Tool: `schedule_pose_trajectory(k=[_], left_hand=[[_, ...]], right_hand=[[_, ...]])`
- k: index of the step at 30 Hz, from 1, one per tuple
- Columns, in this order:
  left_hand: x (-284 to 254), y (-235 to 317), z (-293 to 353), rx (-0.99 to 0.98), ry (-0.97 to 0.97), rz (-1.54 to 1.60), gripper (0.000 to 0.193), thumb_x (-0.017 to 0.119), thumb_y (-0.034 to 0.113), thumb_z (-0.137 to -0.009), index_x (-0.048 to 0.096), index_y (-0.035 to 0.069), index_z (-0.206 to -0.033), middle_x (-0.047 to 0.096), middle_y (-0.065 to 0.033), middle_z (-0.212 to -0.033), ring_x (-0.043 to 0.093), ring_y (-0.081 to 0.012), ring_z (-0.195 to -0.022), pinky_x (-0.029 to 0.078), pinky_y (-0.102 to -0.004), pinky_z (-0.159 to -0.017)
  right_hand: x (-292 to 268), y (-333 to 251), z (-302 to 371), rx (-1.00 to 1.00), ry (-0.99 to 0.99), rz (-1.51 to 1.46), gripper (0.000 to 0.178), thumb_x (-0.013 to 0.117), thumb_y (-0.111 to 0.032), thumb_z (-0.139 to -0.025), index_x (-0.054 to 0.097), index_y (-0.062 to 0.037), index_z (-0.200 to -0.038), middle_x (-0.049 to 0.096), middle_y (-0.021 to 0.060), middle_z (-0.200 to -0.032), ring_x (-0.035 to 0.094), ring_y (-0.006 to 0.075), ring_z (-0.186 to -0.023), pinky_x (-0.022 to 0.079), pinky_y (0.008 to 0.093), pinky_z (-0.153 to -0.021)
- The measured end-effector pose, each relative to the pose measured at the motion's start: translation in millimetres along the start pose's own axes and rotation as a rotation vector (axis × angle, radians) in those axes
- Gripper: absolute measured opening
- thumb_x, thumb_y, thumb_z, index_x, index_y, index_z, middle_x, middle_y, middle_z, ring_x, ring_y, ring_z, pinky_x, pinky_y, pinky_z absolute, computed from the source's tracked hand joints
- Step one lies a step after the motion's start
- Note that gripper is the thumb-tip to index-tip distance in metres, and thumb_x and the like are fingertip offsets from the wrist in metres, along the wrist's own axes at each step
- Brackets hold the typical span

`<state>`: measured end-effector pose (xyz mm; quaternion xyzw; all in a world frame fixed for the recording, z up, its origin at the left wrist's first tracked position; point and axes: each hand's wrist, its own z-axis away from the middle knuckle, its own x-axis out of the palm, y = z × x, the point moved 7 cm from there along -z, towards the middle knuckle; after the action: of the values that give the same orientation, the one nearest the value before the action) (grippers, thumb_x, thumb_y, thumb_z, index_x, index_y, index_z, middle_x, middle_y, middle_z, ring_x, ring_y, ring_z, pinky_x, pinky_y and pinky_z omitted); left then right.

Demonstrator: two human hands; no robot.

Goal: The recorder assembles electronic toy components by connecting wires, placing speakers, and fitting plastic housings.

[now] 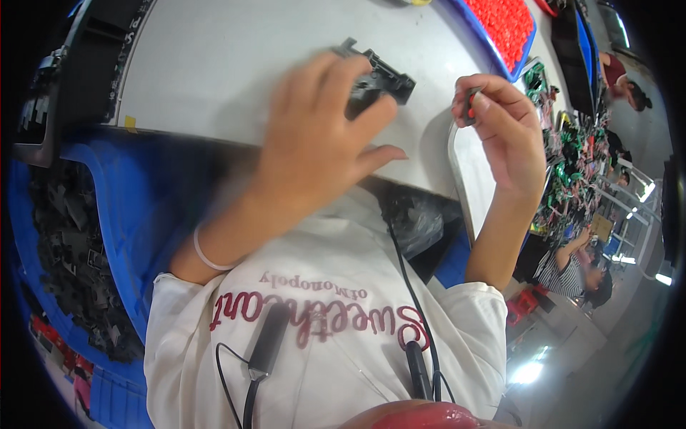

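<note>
My left hand (314,125), smeared a little by motion, is over the white worktable with its fingers spread and the thumb stretched out. Partly hidden behind those fingers is a black moulded plastic part (393,80) with ribs and cut-outs. Whether the fingertips touch it, I cannot tell. Farther right, my right hand (511,132) is raised and closed in a pinch. Between its thumb and fingers is a small dark piece with a red spot (470,107), its exact kind too small to make out.
A blue tray of small red pieces (500,28) stands at the far right of the table (207,64). Beside it lies a heap of wired parts (564,164). At the left, a big blue bin (121,214) holds black plastic parts (71,250). Other people are in the background.
</note>
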<state>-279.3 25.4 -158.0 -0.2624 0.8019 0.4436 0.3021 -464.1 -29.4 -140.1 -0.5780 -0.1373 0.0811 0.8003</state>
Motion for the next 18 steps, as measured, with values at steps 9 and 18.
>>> schedule_pose_trajectory(k=[9, 18], left_hand=[[-31.9, -40.5, 8.0, -0.126, 0.156, 0.093, 0.054, 0.078, 0.003, -0.069, 0.056, 0.008, -0.118, 0.053, -0.0133, -0.121, 0.049, -0.0301, -0.116, 0.042, -0.0375, -0.097], [-55.8, -68.1, 15.4, -0.319, 0.129, 0.65, 0.08, 0.078, 0.013, -0.072, 0.036, -0.003, -0.139, 0.051, -0.0166, -0.13, 0.056, -0.0237, -0.114, 0.048, -0.0323, -0.097]], right_hand=[[1.0, 9.7, 10.1, -0.072, 0.081, -0.021, 0.029, 0.063, -0.005, -0.087, 0.061, 0.0035, -0.114, 0.067, 0.0128, -0.099, 0.063, 0.0157, -0.091, 0.049, 0.0258, -0.077], [13.5, 2.8, 12.7, -0.189, 0.1, -0.055, 0.028, 0.07, 0.001, -0.082, 0.062, 0.0104, -0.107, 0.068, 0.017, -0.088, 0.069, 0.0217, -0.078, 0.057, 0.0306, -0.071]])
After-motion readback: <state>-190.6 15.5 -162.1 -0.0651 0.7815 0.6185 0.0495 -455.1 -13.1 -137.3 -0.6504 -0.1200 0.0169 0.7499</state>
